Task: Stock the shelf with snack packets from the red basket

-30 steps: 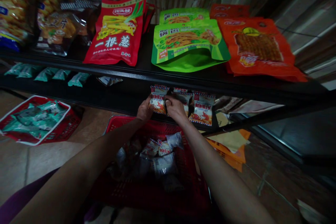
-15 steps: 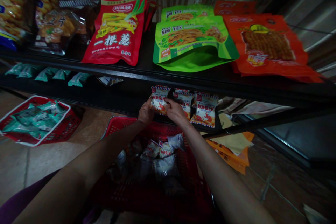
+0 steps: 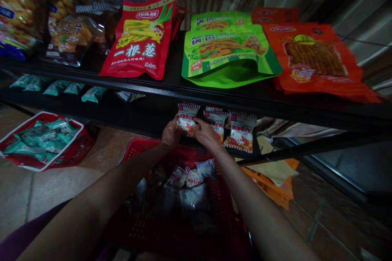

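Both my hands reach under the upper shelf to a small white and red snack packet [image 3: 186, 117] standing on the lower black shelf [image 3: 128, 114]. My left hand [image 3: 170, 134] grips its lower left edge with closed fingers. My right hand [image 3: 206, 133] pinches its right side. Two more packets of the same kind [image 3: 242, 133] stand just to the right. Below my forearms sits a red basket [image 3: 143, 147] holding several similar packets [image 3: 186, 179].
The upper shelf [image 3: 214, 96] carries a red bag [image 3: 139, 38], green bags [image 3: 223, 51], orange bags [image 3: 315, 57] and dark snack bags [image 3: 69, 32]. Teal packets [image 3: 58, 87] line the lower shelf's left part. A second red basket [image 3: 39, 140] of teal packets rests on the floor.
My hands have stayed on the same packet, adjusting it slightly on the lower shelf. The view has shifted a little.
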Motion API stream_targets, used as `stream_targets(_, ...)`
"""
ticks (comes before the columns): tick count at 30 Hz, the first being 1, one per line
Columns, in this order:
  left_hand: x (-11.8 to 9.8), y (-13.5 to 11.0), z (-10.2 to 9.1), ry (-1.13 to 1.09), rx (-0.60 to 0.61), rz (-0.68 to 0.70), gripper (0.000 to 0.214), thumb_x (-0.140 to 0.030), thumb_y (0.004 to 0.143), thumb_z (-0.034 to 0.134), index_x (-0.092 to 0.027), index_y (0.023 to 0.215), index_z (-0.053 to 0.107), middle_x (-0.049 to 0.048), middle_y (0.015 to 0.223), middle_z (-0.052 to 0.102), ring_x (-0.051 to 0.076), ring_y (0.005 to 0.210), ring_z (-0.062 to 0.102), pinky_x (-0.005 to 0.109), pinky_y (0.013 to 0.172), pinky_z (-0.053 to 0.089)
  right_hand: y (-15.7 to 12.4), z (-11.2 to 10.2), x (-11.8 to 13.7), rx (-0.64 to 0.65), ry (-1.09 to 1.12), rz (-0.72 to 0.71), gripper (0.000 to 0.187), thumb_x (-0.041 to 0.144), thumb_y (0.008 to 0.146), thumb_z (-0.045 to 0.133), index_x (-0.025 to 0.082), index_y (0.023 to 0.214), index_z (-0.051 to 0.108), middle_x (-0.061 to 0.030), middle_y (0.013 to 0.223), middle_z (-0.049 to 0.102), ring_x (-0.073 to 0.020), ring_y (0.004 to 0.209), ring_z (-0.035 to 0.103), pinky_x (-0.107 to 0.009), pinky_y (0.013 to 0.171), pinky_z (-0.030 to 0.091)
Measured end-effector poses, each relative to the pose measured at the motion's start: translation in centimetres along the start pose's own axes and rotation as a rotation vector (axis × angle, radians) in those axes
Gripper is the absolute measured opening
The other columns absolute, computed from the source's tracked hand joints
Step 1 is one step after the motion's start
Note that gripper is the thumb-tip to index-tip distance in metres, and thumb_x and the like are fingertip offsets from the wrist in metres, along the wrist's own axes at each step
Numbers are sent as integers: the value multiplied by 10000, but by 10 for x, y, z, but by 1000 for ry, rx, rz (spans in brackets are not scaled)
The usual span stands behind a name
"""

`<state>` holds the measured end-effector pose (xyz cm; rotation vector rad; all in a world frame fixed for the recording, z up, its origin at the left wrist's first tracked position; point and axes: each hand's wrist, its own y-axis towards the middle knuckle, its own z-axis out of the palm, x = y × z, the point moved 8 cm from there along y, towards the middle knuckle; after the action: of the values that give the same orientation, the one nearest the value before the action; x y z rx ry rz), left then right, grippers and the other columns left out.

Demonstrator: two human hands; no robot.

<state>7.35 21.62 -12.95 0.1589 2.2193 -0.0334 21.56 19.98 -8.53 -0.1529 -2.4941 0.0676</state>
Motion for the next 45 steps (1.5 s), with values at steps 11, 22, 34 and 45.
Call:
stream_targets(11,2,15,-9,-86,-48,-122,624,-395,871,396,-63,1398,340,157,1452,364,231,1371,288,334,1129,220,4,0,-9,-141,139,25,494,329,863,385,150,1317,467,-105,1295,554,-240,1189,519,-383,1036,366)
stream_targets(22,3,33,-1,7,-2,-92,558,-432,884,384,-120,1345,425,142,1413,429,254,1378,273,399,1124,209,17,9,-6,-117,330,29,495,358,883,350,160,1331,417,-108,1335,510,-218,1303,389,-360,1100,264)
stream_targets(34,-10,28,-3,52,5,-69,538,-373,894,385,-68,1333,440,147,1388,456,265,1365,292,367,1124,225,16,7,-7,-134,267,115,516,381,885,360,149,1343,398,-132,1302,535,-245,1219,485,-352,1030,356)
stream_targets(45,4,-14,-58,199,-150,70,451,-167,787,436,-66,1218,524,168,1292,535,279,1337,340,459,1120,274,-11,-30,26,-201,74,-35,502,312,869,397,120,1332,440,-149,1281,551,-262,1200,500,-372,1036,353)
